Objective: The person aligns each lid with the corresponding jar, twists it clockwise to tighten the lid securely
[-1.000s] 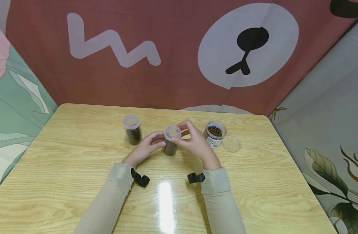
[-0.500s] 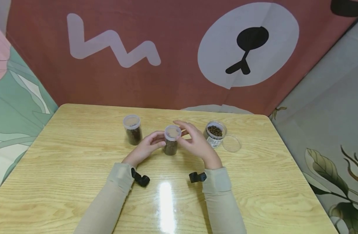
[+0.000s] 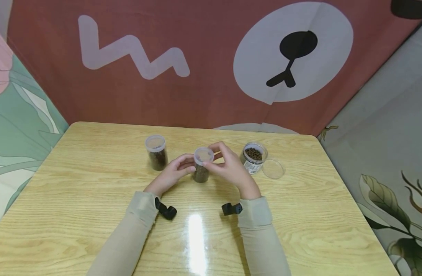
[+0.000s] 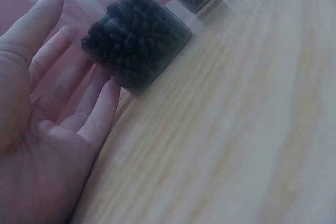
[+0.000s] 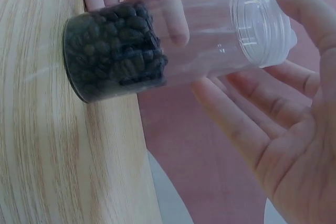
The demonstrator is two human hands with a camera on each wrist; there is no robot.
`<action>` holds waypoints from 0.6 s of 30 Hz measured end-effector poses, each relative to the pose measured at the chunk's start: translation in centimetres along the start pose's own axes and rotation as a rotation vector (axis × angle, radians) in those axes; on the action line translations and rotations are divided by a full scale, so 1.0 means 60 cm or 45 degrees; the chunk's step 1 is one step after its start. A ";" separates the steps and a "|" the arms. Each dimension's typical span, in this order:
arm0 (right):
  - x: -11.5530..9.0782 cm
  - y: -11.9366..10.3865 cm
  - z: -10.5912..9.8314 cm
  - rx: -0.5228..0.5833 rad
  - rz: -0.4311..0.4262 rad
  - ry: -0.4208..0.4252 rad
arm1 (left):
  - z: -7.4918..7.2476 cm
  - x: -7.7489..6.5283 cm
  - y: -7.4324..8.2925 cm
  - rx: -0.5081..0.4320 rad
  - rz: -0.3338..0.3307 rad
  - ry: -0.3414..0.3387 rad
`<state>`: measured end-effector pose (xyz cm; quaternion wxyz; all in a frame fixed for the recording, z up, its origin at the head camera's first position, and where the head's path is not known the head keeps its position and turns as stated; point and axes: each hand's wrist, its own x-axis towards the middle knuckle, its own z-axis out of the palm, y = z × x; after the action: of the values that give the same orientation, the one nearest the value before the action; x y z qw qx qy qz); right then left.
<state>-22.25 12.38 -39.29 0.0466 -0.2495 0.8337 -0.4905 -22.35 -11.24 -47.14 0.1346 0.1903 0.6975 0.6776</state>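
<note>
A clear cylindrical jar, partly filled with dark coffee beans, stands upright on the table between both hands. My left hand holds its left side, with the thumb in front and fingers behind. At the top, my right hand pinches the translucent lid, the thumb at the near side of its rim. The right wrist view shows the beans filling about the lower half of the jar, with the right thumb at the lid's edge. The left fingers pass partly behind the jar in the left wrist view.
A similar lidded jar of dark beans stands left. To the right is an uncapped, labelled jar of brown beans, with a clear round lid lying beside it. The wooden table meets a red patterned cloth behind.
Half a second ago the right hand had loosened and shifted slightly right; now its fingers are back on the lid. The left hand and the jar have stayed in place.
</note>
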 end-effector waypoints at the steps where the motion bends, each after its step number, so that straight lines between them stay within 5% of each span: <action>1: 0.000 -0.001 0.001 0.005 0.012 0.012 | 0.000 0.001 -0.001 0.002 0.002 0.002; 10: 0.002 -0.004 0.008 -0.057 0.058 0.056 | 0.001 0.002 -0.001 0.016 0.006 0.016; 18: 0.000 0.003 -0.001 -0.116 -0.073 -0.020 | 0.002 0.001 0.001 0.024 0.003 0.020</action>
<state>-22.32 12.50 -39.44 0.0277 -0.2789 0.8472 -0.4513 -22.35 -11.12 -47.11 0.1267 0.1871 0.7046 0.6727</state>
